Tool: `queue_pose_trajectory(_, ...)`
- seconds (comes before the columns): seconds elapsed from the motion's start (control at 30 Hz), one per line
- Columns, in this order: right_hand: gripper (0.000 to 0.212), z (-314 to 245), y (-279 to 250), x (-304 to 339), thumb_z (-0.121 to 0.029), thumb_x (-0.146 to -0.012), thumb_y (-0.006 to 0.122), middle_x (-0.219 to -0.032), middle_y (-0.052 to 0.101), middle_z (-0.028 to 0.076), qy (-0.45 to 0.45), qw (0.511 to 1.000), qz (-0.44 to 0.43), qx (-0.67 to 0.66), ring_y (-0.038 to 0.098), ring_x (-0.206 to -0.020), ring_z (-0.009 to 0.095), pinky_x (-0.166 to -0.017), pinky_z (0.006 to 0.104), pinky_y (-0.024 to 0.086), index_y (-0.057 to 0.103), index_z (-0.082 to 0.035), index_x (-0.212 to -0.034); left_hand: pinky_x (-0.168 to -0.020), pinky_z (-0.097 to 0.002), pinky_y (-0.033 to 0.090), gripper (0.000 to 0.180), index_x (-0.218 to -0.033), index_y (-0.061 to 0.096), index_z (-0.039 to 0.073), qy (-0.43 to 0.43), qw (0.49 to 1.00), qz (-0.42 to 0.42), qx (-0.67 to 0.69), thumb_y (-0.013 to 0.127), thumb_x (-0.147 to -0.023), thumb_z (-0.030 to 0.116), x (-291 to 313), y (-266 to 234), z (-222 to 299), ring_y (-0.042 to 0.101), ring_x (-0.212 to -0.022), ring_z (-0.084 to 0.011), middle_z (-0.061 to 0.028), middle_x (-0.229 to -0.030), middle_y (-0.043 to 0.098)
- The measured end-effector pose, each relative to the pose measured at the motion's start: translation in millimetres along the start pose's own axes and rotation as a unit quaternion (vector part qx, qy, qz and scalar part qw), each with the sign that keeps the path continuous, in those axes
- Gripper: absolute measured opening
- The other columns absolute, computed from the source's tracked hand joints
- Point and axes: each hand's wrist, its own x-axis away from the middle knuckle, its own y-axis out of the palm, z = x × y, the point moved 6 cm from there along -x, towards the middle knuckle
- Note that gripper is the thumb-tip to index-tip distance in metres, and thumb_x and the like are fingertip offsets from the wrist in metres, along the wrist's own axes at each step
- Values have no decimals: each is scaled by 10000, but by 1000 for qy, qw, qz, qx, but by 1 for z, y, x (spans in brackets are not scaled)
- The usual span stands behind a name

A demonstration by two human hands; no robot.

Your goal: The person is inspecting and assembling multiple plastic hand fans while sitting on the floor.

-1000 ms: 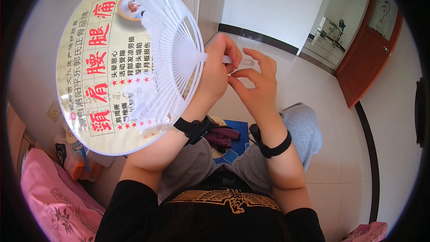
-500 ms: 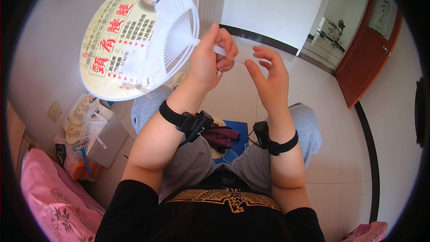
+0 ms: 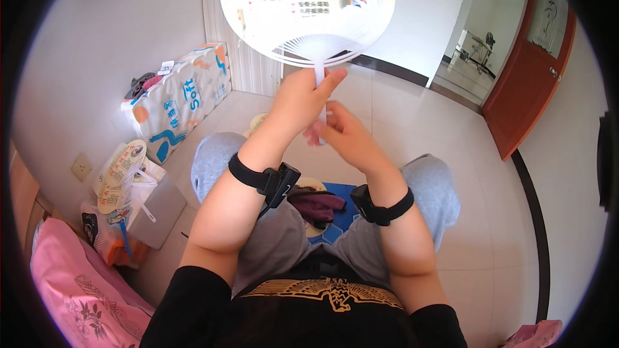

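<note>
A round hand fan (image 3: 309, 22) with a pale yellow printed face, white ribs and a white handle stands upright in front of me, its top cut off by the picture's edge. My left hand (image 3: 302, 100) is closed round the upper handle, thumb lying along it just below the ribs. Slightly lower and to the right, my right hand (image 3: 351, 135) has its fingers closed about the handle's lower end; they are a little blurred. Both wrists carry black strapped devices.
Between my legs a dark maroon cloth (image 3: 316, 206) lies on a blue item (image 3: 351, 203). To the left are a large plastic-wrapped pack (image 3: 184, 106), a light box (image 3: 161, 209), more hand fans (image 3: 119, 177) and pink fabric (image 3: 77, 283). A brown door (image 3: 529, 84) stands ajar at right.
The fan has swung from leaning left to upright and moved right, uncovering the wrapped pack. My right hand, apart and open before, has come left and down onto the handle.
</note>
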Motion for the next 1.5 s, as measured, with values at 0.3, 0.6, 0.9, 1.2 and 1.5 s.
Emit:
queue_pose_trajectory(0.3, 204, -5, -14, -7, -59, -885, 441, -898, 577, 120, -25, 985, 82, -148, 589, -805, 199, -738, 341, 505, 403, -18, -1082, -586, -241, 436, 270, -904, 574, -9, 131, 989, 66, -32, 552, -853, 255, -9, -5, 1, 556, -641, -111, -62, -714, 598)
queue_pose_trajectory(0.6, 154, -4, -18, -3, -28, -872, 441, -872, 579, 132, -13, 982, 129, -140, 599, -785, 201, -724, 327, 516, 413, -10, -1022, -546, -219, 411, 139, -906, 607, 29, 174, 959, 188, 121, 546, -843, 137, -13, -38, -10, 529, -589, -69, -37, -769, 647)
queue_pose_trajectory(0.9, 171, -3, -17, -4, -23, -867, 447, -877, 587, 136, -21, 983, 129, -131, 602, -793, 205, -724, 326, 516, 409, -10, -1032, -471, -170, 341, 166, -930, 609, 17, 110, 957, 169, 210, 581, -826, 143, -7, -38, 2, 453, -525, -22, -38, -792, 644)
queue_pose_trajectory(1.2, 120, -6, -39, 3, -120, -817, 580, -722, 593, 82, 0, 952, 198, 235, 576, -624, 149, -567, 263, 457, 554, -4, -829, -475, -181, 335, 187, -933, 620, -5, 34, 986, 7, 163, 571, -831, 144, -19, -13, -18, 431, -533, -26, -10, -747, 614)
queue_pose_trajectory(1.5, 203, -83, -63, 34, -45, -646, 700, -872, 550, 65, -323, 758, 392, 409, 509, -792, 222, -683, 298, 426, 606, -56, -826, -581, -243, 409, 195, -932, 614, 8, 109, 993, -24, -47, 572, -820, 162, -11, 24, -15, 529, -643, -83, -40, -683, 601)
